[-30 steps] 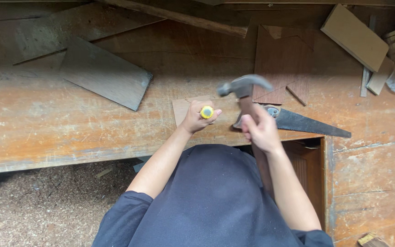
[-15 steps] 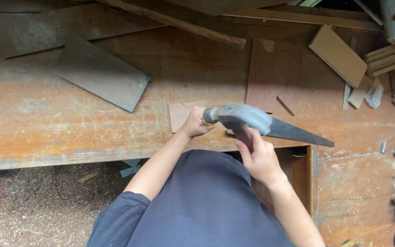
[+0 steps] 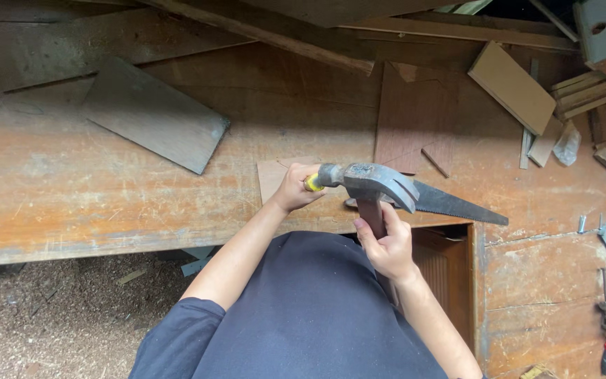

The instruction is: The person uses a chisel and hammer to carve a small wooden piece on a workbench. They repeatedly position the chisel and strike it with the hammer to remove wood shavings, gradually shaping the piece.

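We see both our bare arms reaching forward from short dark sleeves. Our left hand [image 3: 294, 188] lies ahead of us, fingers curled shut around what it grips, with the forearm running straight back toward the left shoulder. Our right hand [image 3: 387, 245] sits nearer the body, fist closed, thumb laid upward, wrist bent slightly, and the elbow tucked low at our right.

hammer [image 3: 373, 184] over workbench [image 3: 71, 189] edge, saw [image 3: 457, 203] to its right, board [image 3: 152, 123] far left

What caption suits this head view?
Right hand brings a hammer onto a yellow-capped tool in the left hand, saw alongside.
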